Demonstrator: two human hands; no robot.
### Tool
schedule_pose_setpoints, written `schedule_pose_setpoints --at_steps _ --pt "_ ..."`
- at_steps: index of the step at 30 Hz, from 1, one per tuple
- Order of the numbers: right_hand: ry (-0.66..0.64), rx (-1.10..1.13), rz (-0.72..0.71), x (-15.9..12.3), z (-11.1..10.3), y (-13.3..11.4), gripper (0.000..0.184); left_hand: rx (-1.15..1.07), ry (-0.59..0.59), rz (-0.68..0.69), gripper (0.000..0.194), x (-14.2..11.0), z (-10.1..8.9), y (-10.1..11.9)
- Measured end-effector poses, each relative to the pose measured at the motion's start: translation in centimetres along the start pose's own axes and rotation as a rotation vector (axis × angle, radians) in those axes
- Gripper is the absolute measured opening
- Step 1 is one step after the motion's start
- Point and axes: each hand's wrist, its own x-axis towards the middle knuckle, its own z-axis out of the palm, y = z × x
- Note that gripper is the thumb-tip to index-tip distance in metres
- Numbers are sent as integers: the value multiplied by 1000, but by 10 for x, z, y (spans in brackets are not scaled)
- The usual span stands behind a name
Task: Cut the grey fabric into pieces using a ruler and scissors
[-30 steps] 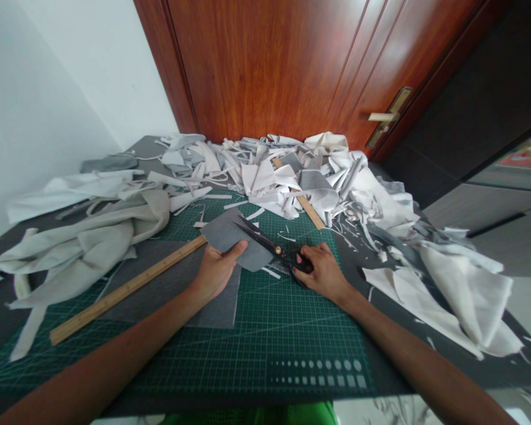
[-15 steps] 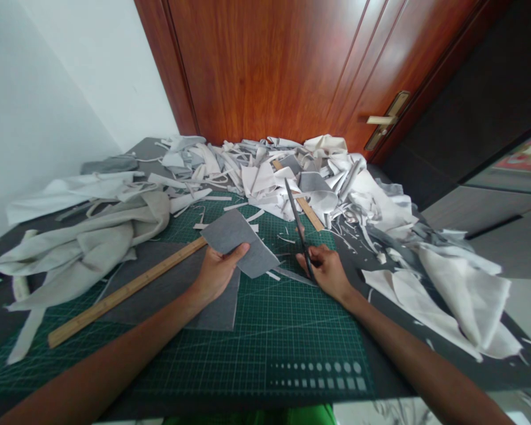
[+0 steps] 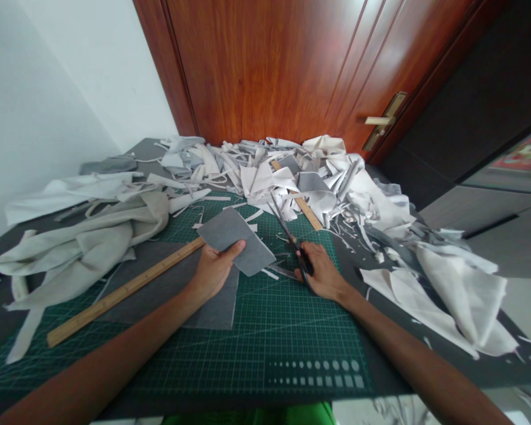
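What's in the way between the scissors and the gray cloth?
Nothing blocks them. The scissors in the right hand sit just beside the gray cloth in the left hand. Only thin scraps lie below, on the mat.

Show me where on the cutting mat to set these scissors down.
Bare cutting mat lies below the right hand, right of the grey fabric sheet. It is crowded farther up, under the white fabric scraps.

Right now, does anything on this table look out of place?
Yes: a big heap of cloth scraps is piled against the wooden door and spills onto the green cutting mat. A wooden ruler lies half buried in it, easy to lose.
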Motion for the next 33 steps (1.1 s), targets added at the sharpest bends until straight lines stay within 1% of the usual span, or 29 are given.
schedule_pose_setpoints --at_steps 4,9,15,22,26,33 --pt "-28 -65 -35 -1 1 -4 20 -28 13 -11 45 0 0 1" --pt "-49 -97 -28 -2 -1 -8 25 -38 3 2 48 2 0 4" --pt "-49 -98 -43 -1 -1 -6 26 -28 26 17 44 4 -2 7" --pt "-44 -116 -49 -2 -1 -8 25 -36 8 24 38 8 -8 9" --pt "-44 -112 -47 -2 -1 -8 25 -69 3 23 41 9 -7 14" --pt "-49 -105 -55 -2 -2 -8 28 -105 28 75 40 16 -4 21"
